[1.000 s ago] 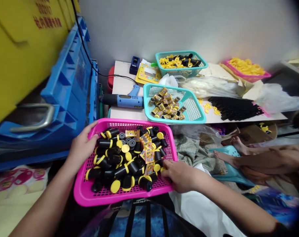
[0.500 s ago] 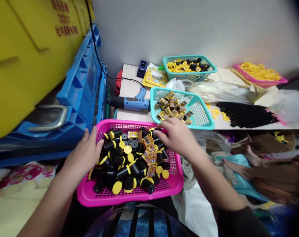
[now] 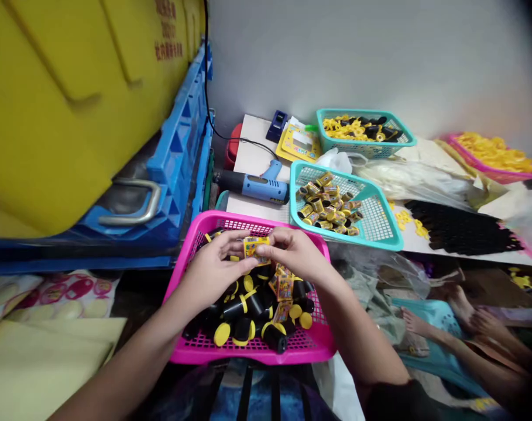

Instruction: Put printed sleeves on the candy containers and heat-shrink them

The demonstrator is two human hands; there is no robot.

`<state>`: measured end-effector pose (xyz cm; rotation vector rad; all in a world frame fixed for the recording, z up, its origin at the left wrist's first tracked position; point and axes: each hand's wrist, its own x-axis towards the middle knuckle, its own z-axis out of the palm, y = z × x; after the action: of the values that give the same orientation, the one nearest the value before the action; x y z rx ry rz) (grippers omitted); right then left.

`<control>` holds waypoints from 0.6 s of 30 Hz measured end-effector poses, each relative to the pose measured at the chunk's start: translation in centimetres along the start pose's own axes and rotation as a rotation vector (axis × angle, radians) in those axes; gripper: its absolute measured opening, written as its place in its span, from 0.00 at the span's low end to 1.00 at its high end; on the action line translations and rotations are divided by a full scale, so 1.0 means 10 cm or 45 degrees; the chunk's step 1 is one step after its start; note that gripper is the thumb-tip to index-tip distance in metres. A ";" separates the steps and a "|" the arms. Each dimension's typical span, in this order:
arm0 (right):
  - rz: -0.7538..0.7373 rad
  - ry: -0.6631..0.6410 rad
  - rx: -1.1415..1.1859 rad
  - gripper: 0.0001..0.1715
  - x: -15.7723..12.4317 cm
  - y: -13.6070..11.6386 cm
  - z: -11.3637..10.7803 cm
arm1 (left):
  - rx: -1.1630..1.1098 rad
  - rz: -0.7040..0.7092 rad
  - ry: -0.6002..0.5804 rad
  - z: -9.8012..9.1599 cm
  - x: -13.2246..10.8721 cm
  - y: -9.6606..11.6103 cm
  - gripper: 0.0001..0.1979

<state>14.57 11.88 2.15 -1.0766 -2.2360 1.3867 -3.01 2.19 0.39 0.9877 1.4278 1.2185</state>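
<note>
My left hand and my right hand pinch a small yellow printed label between them. They hold it above the far part of a pink basket. In the basket lie several black cylinders with yellow rims and round yellow discs. More printed labels rest on the pile to the right. Part of the pile is hidden under my hands. Just beyond my right hand, a teal basket holds several label-wrapped pieces.
A blue heat gun lies on the table left of the teal basket. Behind stands another teal basket of yellow and black parts. A blue crate and yellow bin stand left. Another person's hand is at lower right.
My left hand has left the pink basket's left rim and moved right. My right hand has lifted from the pile, and both hands now hold a label. The view has shifted left.
</note>
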 end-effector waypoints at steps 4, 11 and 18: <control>-0.155 0.044 0.004 0.24 0.13 -0.07 0.16 | -0.234 0.046 0.184 -0.10 0.08 0.02 0.26; -0.569 -0.261 -0.831 0.17 0.70 0.12 0.65 | -0.195 0.131 0.330 -0.37 0.00 0.09 0.21; -0.494 -0.081 -0.492 0.15 0.59 0.07 0.44 | -0.222 0.092 0.308 -0.40 0.01 0.06 0.25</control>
<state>8.33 13.52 -1.39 -0.6490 -2.6495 0.8641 -6.97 1.62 1.05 0.7983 1.4505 1.5299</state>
